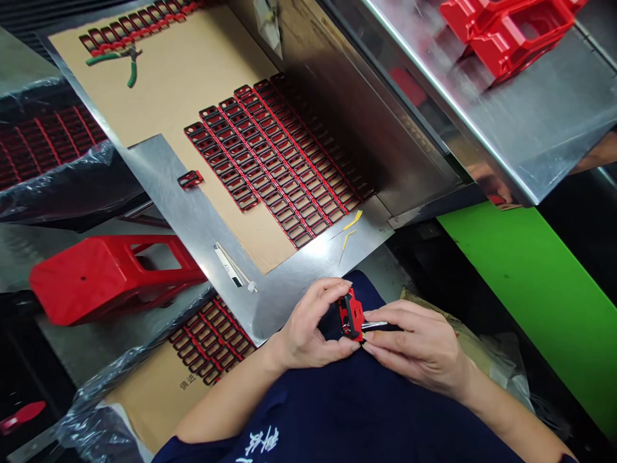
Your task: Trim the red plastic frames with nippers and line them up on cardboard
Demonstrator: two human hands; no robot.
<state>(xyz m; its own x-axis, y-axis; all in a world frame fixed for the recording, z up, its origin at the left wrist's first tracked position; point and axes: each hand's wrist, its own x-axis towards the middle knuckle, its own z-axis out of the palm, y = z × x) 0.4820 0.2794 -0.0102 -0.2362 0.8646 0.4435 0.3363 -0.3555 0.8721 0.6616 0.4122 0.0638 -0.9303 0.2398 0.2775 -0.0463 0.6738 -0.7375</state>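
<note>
Close to my body, my left hand (313,325) grips a small red and black plastic frame (354,312) between thumb and fingers, its red side turned to the right. My right hand (417,341) pinches a thin shiny metal tool (376,325) whose end is against the frame's red side; its exact kind I cannot make out. On the table beyond lie rows of similar red and black frames (289,180). One single frame (190,180) sits apart at the left edge of the cardboard.
Green-handled pliers (126,62) lie on the cardboard (168,83). Near the metal table's edge are two yellow-handled picks (351,222) and a white strip (229,265). Red stools (101,280) stand left, beside a plastic-lined box of frames (207,347). A steel surface (544,135) rises at right.
</note>
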